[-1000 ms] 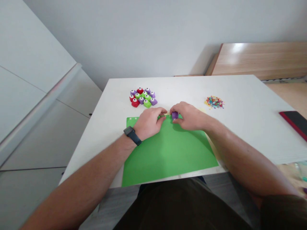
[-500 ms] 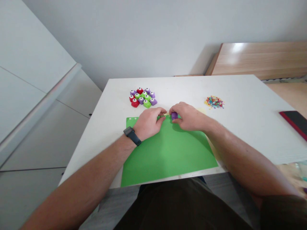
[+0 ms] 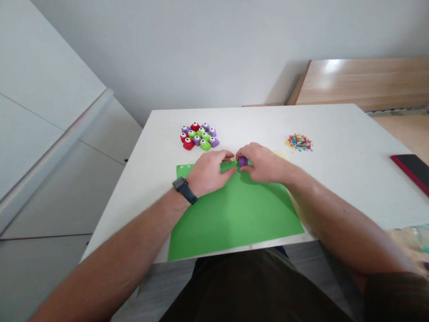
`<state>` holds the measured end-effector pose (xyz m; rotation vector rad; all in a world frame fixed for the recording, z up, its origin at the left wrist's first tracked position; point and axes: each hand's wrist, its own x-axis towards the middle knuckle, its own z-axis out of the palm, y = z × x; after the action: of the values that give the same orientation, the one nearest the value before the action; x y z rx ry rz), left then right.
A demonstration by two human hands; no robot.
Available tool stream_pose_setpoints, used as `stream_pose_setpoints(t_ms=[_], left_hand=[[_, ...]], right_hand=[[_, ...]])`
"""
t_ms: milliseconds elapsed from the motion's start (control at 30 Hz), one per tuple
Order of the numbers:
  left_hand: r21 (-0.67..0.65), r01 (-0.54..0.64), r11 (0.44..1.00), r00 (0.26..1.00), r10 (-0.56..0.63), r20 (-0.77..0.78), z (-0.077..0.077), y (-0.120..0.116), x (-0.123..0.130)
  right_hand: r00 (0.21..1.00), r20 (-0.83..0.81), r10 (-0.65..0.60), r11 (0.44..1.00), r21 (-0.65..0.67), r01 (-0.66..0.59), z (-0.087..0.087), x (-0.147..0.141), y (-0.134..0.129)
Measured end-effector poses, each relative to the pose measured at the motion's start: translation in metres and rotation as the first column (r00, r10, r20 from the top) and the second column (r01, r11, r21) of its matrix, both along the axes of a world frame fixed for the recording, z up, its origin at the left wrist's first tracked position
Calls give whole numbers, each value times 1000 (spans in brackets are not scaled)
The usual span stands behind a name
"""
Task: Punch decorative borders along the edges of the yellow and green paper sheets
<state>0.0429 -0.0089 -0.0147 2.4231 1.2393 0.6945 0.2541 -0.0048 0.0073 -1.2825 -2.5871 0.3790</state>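
Observation:
A green sheet of paper [image 3: 234, 210] lies at the front edge of the white table, with small star-shaped holes along its far edge. My right hand [image 3: 263, 163] is closed around a purple craft punch [image 3: 243, 162], which sits at that far edge. My left hand [image 3: 211, 170], wearing a dark watch [image 3: 185, 190], rests over the sheet just left of the punch. Its thumb and fingers are apart, the thumb tip close to the punch. Pale yellow paper [image 3: 283, 155] shows from under the green sheet, partly hidden by my right hand.
Beyond my left hand stands a cluster of red, green and purple craft punches [image 3: 200, 136] with eye-like tops. A pile of coloured paper bits [image 3: 300, 142] lies at the back right. A dark, red-edged flat object [image 3: 412, 167] sits at the table's right side.
My left thumb has moved right, toward the punch, and the gap between thumb and fingers has widened. My right hand and the punch have shifted very slightly left.

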Motion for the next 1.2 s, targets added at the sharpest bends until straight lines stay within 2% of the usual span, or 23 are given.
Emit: stream_pose_setpoints(t_ms=[367, 733, 1033, 1200], left_hand=[[-70, 36, 997, 999, -33, 34, -7, 3, 10], [-19, 30, 999, 998, -31, -49, -4, 3, 13], [-29, 54, 998, 998, -54, -12, -6, 6, 11], [11, 58, 998, 998, -58, -9, -7, 5, 4]], right_hand=[[996, 80, 32, 999, 31, -34, 3, -8, -2], [998, 55, 37, 998, 45, -40, 0, -5, -1], [998, 44, 38, 999, 31, -39, -1, -6, -1], [999, 27, 39, 999, 18, -39, 2, -3, -2]])
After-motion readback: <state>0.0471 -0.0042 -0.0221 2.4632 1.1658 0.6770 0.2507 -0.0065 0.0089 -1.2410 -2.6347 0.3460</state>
